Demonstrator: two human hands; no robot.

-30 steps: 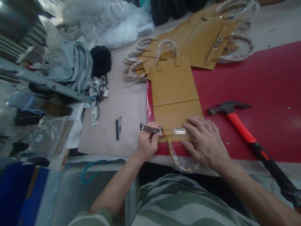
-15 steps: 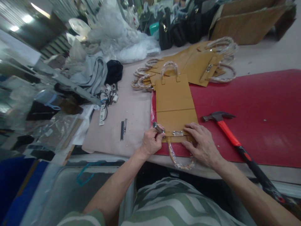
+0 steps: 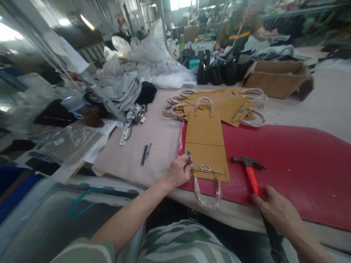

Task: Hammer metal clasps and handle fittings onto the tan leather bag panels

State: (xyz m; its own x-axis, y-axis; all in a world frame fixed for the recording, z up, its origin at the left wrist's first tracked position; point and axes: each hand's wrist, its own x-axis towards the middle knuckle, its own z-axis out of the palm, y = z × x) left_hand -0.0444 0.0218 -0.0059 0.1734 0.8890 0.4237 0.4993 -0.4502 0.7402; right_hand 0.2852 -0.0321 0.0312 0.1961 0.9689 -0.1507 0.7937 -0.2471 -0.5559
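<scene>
1. Head view: pinching a short metal tool (image 3: 189,157) roughly upright between thumb and curled fingers of the left hand (image 3: 179,171), with the grip closed around it; cannot tell whether touching the leather beneath, the lower tip being hidden.
2. Wrapping the right hand (image 3: 278,208) around the handle of a hammer (image 3: 250,173), near the meeting of its red and black parts; closed over it, though cannot tell how firmly.
3. Shows a tan panel (image 3: 205,128) lying flat at the left end of a red mat (image 3: 290,157), just beside the left hand, with a crease across, a shiny clasp (image 3: 205,168) near the close end and a plastic-wrapped handle (image 3: 207,205) looping toward the body.
4. Shows, beyond it, a pile of tan bag pieces (image 3: 229,104) with wrapped handles, touching the panel's far end.
5. Shows, on the pale tabletop (image 3: 164,146) to the left, a dark strip (image 3: 144,155) beside a slim metal rod (image 3: 148,151), and a labelled cord (image 3: 124,135) farther off.
6. Shows, farther back, black bags (image 3: 204,71), a cardboard box (image 3: 276,78), heaped clear plastic (image 3: 153,58) and a blurred co-worker (image 3: 238,34).
</scene>
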